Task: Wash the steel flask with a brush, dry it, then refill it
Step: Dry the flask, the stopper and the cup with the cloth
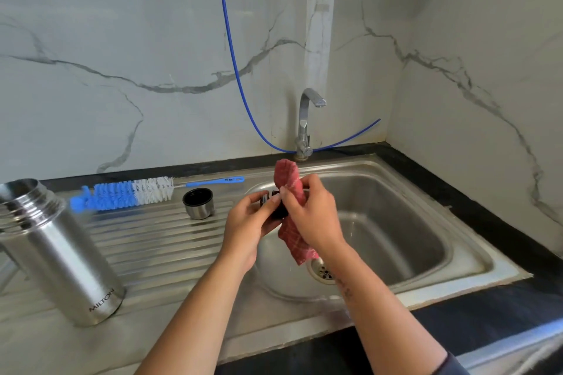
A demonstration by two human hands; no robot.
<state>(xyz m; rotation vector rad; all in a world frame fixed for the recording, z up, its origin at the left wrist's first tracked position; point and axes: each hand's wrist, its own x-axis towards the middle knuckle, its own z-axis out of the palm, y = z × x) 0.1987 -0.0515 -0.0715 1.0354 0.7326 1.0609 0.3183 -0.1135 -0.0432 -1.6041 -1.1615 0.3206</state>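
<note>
Head view shows us standing at a steel sink [475,256], both hands raised over the left side of the basin. Our left hand [248,222] has its fingers and thumb curled round a small dark stopper [270,198], most of it hidden between the two hands. Our right hand [309,211] pinches a red checked cloth [288,175] against that stopper, so each grip is closed on something; one end of the cloth stands up above the fingers and the other hangs down toward the drain [323,273].

The steel flask [58,256] stands well apart, to the left, on the ribbed draining surface [158,240], near its front edge. It is upright with its open mouth at the top, so its long axis runs vertical, though the wide lens makes it look tilted. From the grip it lies left and toward us, and our left hand is plainly the nearer one; the right would have to cross over.

Between flask and hands, further back, sits a steel cup lid [198,202] mouth up, and behind it the blue and white bottle brush [128,193] lies along the back of the surface, handle pointing toward the tap [306,122].

We judge this as the drying step, with the stopper in hand. Both forearms come up from below and converge, wrists slightly bent inward.
</note>
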